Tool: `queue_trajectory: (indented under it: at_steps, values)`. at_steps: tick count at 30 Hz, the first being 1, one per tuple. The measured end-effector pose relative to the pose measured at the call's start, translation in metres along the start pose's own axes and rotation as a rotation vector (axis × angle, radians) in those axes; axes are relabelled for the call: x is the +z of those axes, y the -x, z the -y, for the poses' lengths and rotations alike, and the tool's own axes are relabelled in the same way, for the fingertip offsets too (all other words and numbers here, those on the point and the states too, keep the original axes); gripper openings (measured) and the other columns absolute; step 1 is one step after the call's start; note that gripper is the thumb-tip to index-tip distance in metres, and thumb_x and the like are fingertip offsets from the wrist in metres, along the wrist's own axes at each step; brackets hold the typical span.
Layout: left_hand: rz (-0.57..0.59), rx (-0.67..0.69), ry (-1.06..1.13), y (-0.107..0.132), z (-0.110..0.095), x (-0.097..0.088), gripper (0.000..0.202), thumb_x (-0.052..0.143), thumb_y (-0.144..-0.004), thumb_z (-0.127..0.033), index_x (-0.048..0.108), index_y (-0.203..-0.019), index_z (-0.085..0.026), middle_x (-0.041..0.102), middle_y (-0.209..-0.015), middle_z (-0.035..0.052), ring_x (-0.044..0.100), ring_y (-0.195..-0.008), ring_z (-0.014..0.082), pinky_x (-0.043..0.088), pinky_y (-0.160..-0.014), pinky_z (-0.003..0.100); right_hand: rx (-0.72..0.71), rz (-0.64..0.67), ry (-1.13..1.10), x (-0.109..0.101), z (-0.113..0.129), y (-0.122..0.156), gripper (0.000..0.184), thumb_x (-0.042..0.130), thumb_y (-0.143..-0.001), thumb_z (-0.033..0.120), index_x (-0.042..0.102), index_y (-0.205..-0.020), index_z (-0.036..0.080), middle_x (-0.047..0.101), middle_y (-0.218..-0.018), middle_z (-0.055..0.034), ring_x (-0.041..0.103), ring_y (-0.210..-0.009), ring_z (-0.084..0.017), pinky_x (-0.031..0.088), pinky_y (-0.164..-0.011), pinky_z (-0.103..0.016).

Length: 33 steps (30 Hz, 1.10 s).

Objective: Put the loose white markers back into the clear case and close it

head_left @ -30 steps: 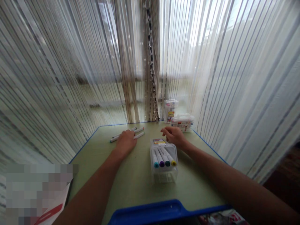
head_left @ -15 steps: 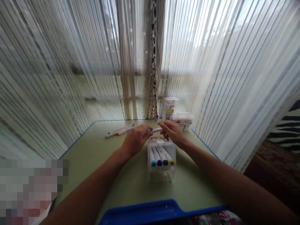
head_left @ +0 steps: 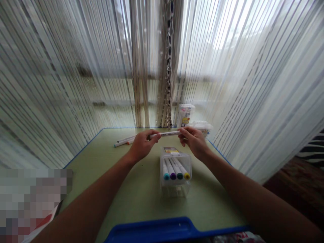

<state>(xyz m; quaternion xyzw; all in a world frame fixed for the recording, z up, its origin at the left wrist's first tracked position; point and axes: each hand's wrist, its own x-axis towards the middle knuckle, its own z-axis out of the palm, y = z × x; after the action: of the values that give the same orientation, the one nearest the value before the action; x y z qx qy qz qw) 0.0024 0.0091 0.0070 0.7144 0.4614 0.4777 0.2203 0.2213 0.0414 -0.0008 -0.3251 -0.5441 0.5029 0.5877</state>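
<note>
A white marker [head_left: 170, 133] is held level between my two hands, above the table. My left hand [head_left: 144, 141] pinches its left end, and my right hand [head_left: 193, 140] grips the right end. Just below them lies a clear plastic case [head_left: 176, 190], its near end open. Several white markers [head_left: 174, 167] rest inside, showing turquoise, purple, dark green and yellow ends. Left of my left hand, a few more markers [head_left: 120, 143] lie loose on the table, partly hidden by that hand; black, blue and orange ends show.
At the back right stand an upright clear container [head_left: 186, 114] and a low white box [head_left: 201, 125], partly behind my right hand. The green table [head_left: 101, 179] has a blue edge. A blue tray rim [head_left: 154, 229] crosses the front. String curtains [head_left: 111, 67] hang behind.
Both hands have risen slightly and moved apart along the marker, so more of its printed barrel shows. The case stays in place; the view has shifted slightly.
</note>
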Motion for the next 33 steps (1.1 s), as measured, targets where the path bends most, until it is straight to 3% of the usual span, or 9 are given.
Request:
queue_trajectory:
  at_steps: [3,6,11,22,26,33]
  values:
    - [0.005,-0.061,0.232,-0.002,-0.001,0.002,0.032,0.060,-0.088,-0.039,0.071,-0.099,-0.011,0.063,-0.070,0.0021,0.046,-0.047,0.0080,0.037,-0.044,0.021,-0.009,-0.005,-0.030,-0.001,-0.001,0.000,0.036,0.081,-0.069,0.047,0.067,-0.078,0.015,0.062,-0.061,0.0011,0.052,-0.044,-0.008,0.039,-0.038,-0.021]
    - [-0.012,-0.111,0.417,-0.002,-0.006,0.004,0.030,0.060,-0.087,-0.035,0.068,-0.100,-0.010,0.062,-0.074,0.0033,0.050,-0.051,0.0088,0.041,-0.045,0.021,-0.003,-0.007,-0.051,-0.001,0.000,0.001,0.036,0.080,-0.070,0.046,0.068,-0.080,0.015,0.062,-0.062,0.0012,0.052,-0.044,-0.008,0.038,-0.038,-0.021]
    - [-0.044,-0.166,0.569,0.000,-0.011,0.007,0.026,0.059,-0.089,-0.035,0.066,-0.100,-0.012,0.062,-0.077,0.0041,0.054,-0.057,0.0101,0.044,-0.046,0.021,0.019,0.015,-0.057,0.000,0.001,0.002,0.037,0.077,-0.073,0.048,0.068,-0.087,0.014,0.067,-0.067,-0.0015,0.055,-0.044,-0.009,0.039,-0.038,-0.022]
    - [-0.090,-0.116,0.469,0.000,-0.010,0.010,0.026,0.064,-0.086,-0.036,0.063,-0.098,-0.013,0.058,-0.069,-0.0011,0.049,-0.048,0.0071,0.042,-0.042,0.020,0.017,0.090,-0.086,0.007,0.007,0.009,0.030,0.068,-0.081,0.045,0.065,-0.091,0.017,0.064,-0.068,0.0010,0.058,-0.045,-0.011,0.040,-0.039,-0.023]
    - [-0.102,-0.114,0.449,-0.001,-0.007,0.011,0.026,0.067,-0.084,-0.035,0.062,-0.097,-0.013,0.051,-0.062,-0.0048,0.047,-0.045,0.0061,0.041,-0.040,0.020,0.020,0.108,-0.076,0.009,0.010,0.012,0.027,0.072,-0.075,0.036,0.064,-0.091,0.017,0.064,-0.068,0.0020,0.058,-0.045,-0.011,0.040,-0.039,-0.023]
    - [-0.085,-0.095,0.439,0.002,-0.012,0.010,0.026,0.073,-0.080,-0.031,0.063,-0.096,-0.012,0.054,-0.065,-0.0040,0.049,-0.047,0.0060,0.041,-0.042,0.019,-0.016,0.077,-0.019,0.011,0.009,0.012,0.031,0.077,-0.072,0.037,0.063,-0.090,0.015,0.063,-0.064,0.0030,0.056,-0.042,-0.010,0.040,-0.037,-0.021]
